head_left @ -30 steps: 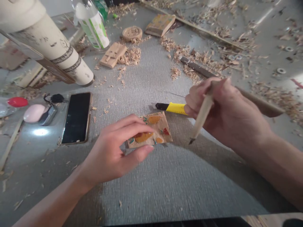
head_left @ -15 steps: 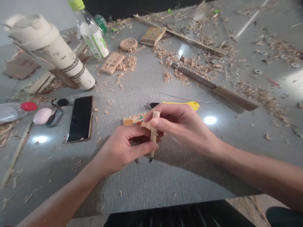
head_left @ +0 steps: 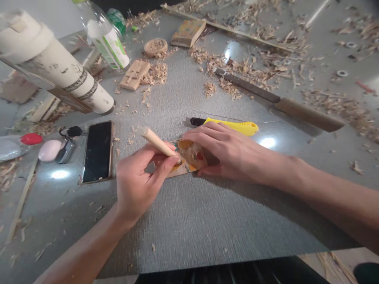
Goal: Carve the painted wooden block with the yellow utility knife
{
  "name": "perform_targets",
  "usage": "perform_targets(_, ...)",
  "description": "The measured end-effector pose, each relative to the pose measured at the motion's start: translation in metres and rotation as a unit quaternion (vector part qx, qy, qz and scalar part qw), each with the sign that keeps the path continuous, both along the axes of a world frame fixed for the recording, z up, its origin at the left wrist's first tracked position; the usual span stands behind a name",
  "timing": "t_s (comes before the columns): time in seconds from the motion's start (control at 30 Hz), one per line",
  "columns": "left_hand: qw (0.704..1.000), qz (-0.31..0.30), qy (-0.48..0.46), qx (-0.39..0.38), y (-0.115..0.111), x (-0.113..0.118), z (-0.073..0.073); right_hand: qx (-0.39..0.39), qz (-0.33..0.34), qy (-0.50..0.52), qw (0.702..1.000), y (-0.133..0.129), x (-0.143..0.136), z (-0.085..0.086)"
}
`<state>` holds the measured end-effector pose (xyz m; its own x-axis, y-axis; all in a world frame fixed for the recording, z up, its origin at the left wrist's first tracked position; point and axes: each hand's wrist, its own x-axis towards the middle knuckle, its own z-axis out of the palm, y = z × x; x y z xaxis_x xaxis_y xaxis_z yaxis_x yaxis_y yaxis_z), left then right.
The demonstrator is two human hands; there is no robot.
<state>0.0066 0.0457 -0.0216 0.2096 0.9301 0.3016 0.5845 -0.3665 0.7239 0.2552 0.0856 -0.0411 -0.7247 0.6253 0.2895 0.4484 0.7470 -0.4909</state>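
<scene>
My left hand [head_left: 134,173] is closed around a carving chisel [head_left: 158,141] with a pale round wooden handle. Its handle leans up to the left, and its working end is down at the painted face of a flat wooden block [head_left: 192,157]. Orange, red and green patches colour that face. My right hand [head_left: 227,148] grips the block's right side, fingers over the far edge and thumb along the near edge. Just beyond the right hand lies a yellow utility knife [head_left: 244,127], partly covered by the fingers.
A phone [head_left: 97,152] lies left, beside a pink oval object [head_left: 51,150]. Behind stand a cream tumbler [head_left: 74,75] and a plastic bottle [head_left: 109,45]. A carved wooden piece [head_left: 135,75], a round disc [head_left: 156,46], a long wooden-handled blade [head_left: 308,114] and shavings are scattered across the table.
The chisel has gone from both hands into my left hand alone and tipped over to the left. My right hand has let go of it and taken hold of the block.
</scene>
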Motion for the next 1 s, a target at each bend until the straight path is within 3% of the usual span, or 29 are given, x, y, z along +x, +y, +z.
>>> perform_targets(0.27, 0.996, -0.001, 0.070, 0.049, 0.002, 0.003, 0.004, -0.013, -0.017, 0.007, 1.000, 0.003, -0.001, -0.003)
perform_targets(0.77, 0.986, -0.097, 0.101, 0.089, 0.015, -0.002, -0.005, -0.006, -0.020, 0.007, 1.000, 0.004, -0.004, 0.001)
perform_targets(1.0, 0.986, -0.113, 0.077, 0.094, 0.018, -0.002, -0.013, 0.008, -0.019, 0.012, 1.000, 0.007, -0.004, -0.001)
